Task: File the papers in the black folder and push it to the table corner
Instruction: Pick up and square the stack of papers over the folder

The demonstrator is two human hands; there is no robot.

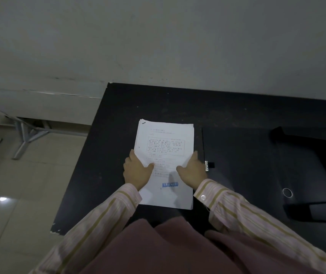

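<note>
A stack of white printed papers (166,147) with a blue "REJECTED" stamp lies on the black table (118,119), left of centre. My left hand (136,171) grips the stack's left edge, thumb on top. My right hand (192,171) grips its right edge, thumb on the sheet. To the right lies the black folder (241,155), opened flat, with a metal clip (206,166) at its left edge and a round ring hole (287,192) in its spine. Its far flap (306,175) spreads toward the right edge.
The table's far left corner (109,84) meets a grey wall (158,36). A tiled floor (19,184) and a metal bench leg (25,139) are on the left. The table's near left corner (54,230) is chipped.
</note>
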